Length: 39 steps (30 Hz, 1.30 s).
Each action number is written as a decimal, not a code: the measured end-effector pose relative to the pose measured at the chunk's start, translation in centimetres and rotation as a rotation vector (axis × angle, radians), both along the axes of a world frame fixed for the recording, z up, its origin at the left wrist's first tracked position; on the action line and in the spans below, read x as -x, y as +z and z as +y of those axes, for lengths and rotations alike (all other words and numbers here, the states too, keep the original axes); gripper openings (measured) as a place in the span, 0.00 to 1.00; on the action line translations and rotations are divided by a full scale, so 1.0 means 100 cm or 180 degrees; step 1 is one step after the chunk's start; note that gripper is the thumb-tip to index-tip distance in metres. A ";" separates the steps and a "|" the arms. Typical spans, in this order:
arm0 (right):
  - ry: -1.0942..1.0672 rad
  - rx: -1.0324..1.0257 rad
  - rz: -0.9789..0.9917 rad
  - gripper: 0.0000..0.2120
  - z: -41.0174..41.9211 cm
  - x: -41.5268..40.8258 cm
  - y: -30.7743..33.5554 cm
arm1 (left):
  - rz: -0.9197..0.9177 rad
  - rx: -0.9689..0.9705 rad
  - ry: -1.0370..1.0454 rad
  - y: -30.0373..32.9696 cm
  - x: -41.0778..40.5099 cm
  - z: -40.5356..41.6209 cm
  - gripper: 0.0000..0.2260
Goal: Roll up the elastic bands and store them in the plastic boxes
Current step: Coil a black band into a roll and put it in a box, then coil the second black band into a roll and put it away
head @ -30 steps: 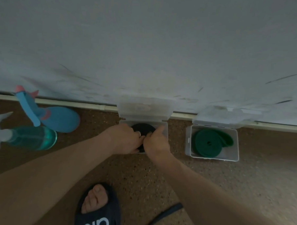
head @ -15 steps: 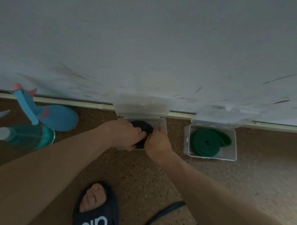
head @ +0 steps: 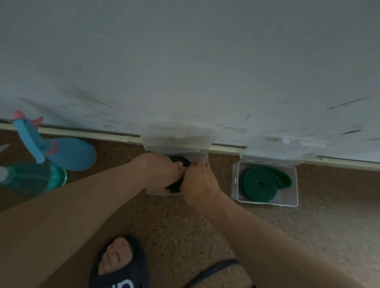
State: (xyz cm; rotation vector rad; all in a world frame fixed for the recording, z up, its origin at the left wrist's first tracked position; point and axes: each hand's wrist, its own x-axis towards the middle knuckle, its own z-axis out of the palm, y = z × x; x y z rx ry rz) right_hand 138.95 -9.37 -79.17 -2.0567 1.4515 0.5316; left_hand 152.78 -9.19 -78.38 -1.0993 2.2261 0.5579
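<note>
Black elastic band [head: 177, 163], rolled into a coil, sitting inside the clear plastic box [head: 202, 155] on the speckled brown floor [head: 311, 232], against the base of the pale wall [head: 188, 56]. Box lid [head: 178, 136] standing open, leaning back on the wall. Both hands meeting over the coil: left hand [head: 161, 175] curling its fingers around the left side of the roll, a ring [head: 180, 164] showing on one finger; right hand [head: 199, 181] curling around the right side, fingertips reaching the box's far right corner. Most of the roll lying hidden under the hands, only a dark arc at the top and a dark patch at the bottom showing. Second clear box [head: 234, 182] resting to the right, well apart, lid open, holding a coiled green band [head: 261, 183] with a loose loop trailing toward its right wall. Teal spray bottle [head: 33, 177] lying on its side at far left, a blue object with pink parts [head: 69, 152] just behind it near the baseboard. Foot in a dark slide sandal [head: 119, 269] showing at the bottom edge.
</note>
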 end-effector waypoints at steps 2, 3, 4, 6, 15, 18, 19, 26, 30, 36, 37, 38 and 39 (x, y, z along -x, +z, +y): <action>-0.0004 0.0021 -0.0039 0.19 -0.001 0.000 0.001 | 0.0028 0.0009 0.0015 0.001 -0.002 0.002 0.24; 0.0005 0.0051 -0.0044 0.20 0.000 0.000 0.002 | 0.0050 0.0037 -0.0003 0.001 -0.001 0.003 0.23; 0.0027 0.0106 -0.0056 0.20 0.000 0.000 0.002 | 0.0041 0.0098 -0.0052 0.001 0.000 0.004 0.22; 0.0044 0.0190 -0.0055 0.21 0.002 0.000 0.000 | 0.0036 0.0189 -0.0017 -0.001 0.003 0.002 0.20; 0.0538 0.0826 0.0189 0.18 0.011 0.003 0.002 | -0.0110 0.0080 -0.0113 -0.004 -0.005 0.000 0.24; 0.0242 0.0965 -0.0243 0.18 0.019 0.015 0.005 | -0.0142 -0.0013 -0.0036 0.002 -0.001 -0.006 0.22; 0.0139 0.1008 -0.0482 0.17 0.023 0.021 0.007 | -0.0175 -0.0022 -0.0012 0.006 0.001 -0.007 0.21; 0.0331 0.0421 -0.0554 0.18 0.089 0.106 0.008 | 0.0056 0.0462 -0.0067 0.026 0.019 0.008 0.21; 0.1138 -0.0605 0.0285 0.31 0.125 0.156 -0.003 | 0.0185 0.0137 -0.0257 0.042 0.048 0.025 0.21; 0.1786 -0.0657 0.0784 0.23 0.133 0.180 -0.010 | 0.0115 -0.0131 -0.0310 0.083 0.096 0.047 0.18; 0.1787 -0.0694 0.0769 0.21 0.131 0.183 -0.007 | 0.0043 -0.0165 -0.0362 0.090 0.102 0.050 0.18; 0.1675 -0.0716 0.0718 0.19 0.127 0.185 -0.002 | -0.0009 -0.0201 -0.0381 0.099 0.107 0.053 0.18; 0.1479 -0.0714 0.0620 0.16 0.122 0.186 0.006 | -0.0041 -0.0238 -0.0354 0.108 0.111 0.056 0.18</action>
